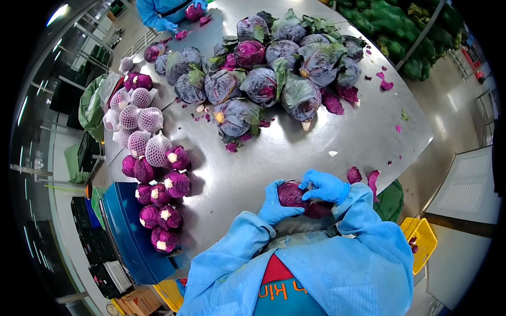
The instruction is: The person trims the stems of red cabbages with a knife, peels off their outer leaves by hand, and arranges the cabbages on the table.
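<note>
The left hand (pixel 279 204) holds a round purple cabbage (pixel 291 194), and the right hand (pixel 325 186) touches it too. Both wear blue gloves. A big pile of leafy cabbages (pixel 259 86) sits on the shiny table (pixel 237 176).

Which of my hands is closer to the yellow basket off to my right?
Your right. The right hand is at the red cabbage's right side, towards the yellow basket; the left hand grips the cabbage's far side, farther from the basket.
</note>
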Motion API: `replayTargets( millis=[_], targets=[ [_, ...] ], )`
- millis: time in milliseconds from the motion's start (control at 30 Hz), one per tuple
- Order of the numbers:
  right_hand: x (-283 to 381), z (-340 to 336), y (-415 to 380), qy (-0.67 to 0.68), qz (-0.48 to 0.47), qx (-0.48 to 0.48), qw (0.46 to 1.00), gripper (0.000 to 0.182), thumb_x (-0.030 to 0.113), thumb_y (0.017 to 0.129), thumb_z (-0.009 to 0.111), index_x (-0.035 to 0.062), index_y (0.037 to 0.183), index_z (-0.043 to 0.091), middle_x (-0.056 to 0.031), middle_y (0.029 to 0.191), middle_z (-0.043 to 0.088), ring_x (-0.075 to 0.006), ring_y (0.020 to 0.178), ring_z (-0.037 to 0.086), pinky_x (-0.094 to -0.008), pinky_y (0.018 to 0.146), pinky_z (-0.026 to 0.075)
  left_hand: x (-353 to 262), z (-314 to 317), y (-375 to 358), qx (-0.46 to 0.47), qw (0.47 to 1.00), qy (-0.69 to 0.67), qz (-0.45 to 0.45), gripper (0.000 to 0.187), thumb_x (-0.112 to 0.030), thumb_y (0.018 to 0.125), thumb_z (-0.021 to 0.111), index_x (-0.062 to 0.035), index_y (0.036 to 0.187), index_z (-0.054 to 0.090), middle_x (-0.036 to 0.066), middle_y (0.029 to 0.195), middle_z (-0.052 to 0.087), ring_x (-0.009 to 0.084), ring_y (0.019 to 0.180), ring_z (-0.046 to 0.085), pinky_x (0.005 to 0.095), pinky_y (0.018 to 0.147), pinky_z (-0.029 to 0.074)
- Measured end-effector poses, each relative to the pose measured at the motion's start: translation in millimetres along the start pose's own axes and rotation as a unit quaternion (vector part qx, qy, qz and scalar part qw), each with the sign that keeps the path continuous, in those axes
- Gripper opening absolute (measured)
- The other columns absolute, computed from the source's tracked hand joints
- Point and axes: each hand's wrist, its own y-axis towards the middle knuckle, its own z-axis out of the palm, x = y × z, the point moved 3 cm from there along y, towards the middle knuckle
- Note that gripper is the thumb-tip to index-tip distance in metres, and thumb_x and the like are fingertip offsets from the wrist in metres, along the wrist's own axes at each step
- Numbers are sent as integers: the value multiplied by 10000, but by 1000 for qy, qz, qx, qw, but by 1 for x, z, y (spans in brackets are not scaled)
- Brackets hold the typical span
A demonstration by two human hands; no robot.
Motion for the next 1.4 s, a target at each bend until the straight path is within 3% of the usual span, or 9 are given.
replayTargets(
  millis=[500,900,1000,1067,1167,1233,1300,1333,1400],
  targets=[
    [28,-4,-26,-127,-40,-74,988,337,317,839,657,130,1112,593,-83,1001,557,-281,875,599,-380,758,484,-15,9,11,60,994,-71,-57,1086,-264,481,945,6,1323,316,160,1244,468,242,1131,508,352,985,441],
    [19,-5,-25,-193,-34,2,981,229,237,827,672,101,987,578,-96,977,547,-319,834,595,-404,685,484,-18,12,29,138,966,219,-9,1225,-389,437,946,49,1365,276,203,1283,415,286,1192,459,371,1014,410],
    [6,-11,-45,-90,70,-38,993,185,208,840,655,91,963,582,-114,939,582,-325,836,600,-392,703,491,-27,5,22,122,974,188,-22,1177,-381,478,933,49,1359,283,203,1270,428,287,1165,481,376,1006,416],
    [-29,-17,-68,-71,109,-146,981,192,203,845,645,84,989,598,-124,925,615,-311,888,614,-383,742,500,-27,-5,18,98,990,93,-46,1120,-393,526,910,59,1348,299,212,1275,420,297,1162,482,382,1000,420],
    [-86,-28,-111,-212,197,-407,867,314,141,840,642,93,1143,575,-129,1036,589,-281,858,613,-368,760,504,12,-23,14,4,996,27,-83,1016,-415,620,849,23,1374,328,258,1343,369,353,1232,424,422,1028,383],
    [-92,-34,-122,-283,84,-514,806,495,112,863,636,135,1334,486,-102,1094,526,-168,752,561,-295,660,502,-10,-35,19,-33,944,288,158,1011,-397,618,846,-40,1405,321,279,1373,337,394,1256,391,452,1045,356],
    [-68,-18,-111,106,130,-522,836,552,156,878,645,167,1391,443,-67,1034,542,-112,718,543,-253,598,483,-29,-37,23,19,833,467,297,1059,-394,572,857,-144,1443,307,309,1408,290,466,1281,328,504,1073,299],
    [-36,-10,-98,298,142,-498,802,581,178,885,650,182,1419,422,-50,1004,550,-83,701,534,-232,567,473,-41,-39,25,34,860,440,257,1070,-396,558,862,-137,1439,313,303,1410,292,469,1280,329,507,1074,298],
    [-4,7,-82,260,234,-374,859,523,184,917,614,214,1410,444,-8,901,605,-37,606,495,-214,530,449,-63,-41,28,60,904,385,174,1091,-402,530,873,-122,1431,324,292,1415,297,475,1277,331,512,1075,296]
  ],
)
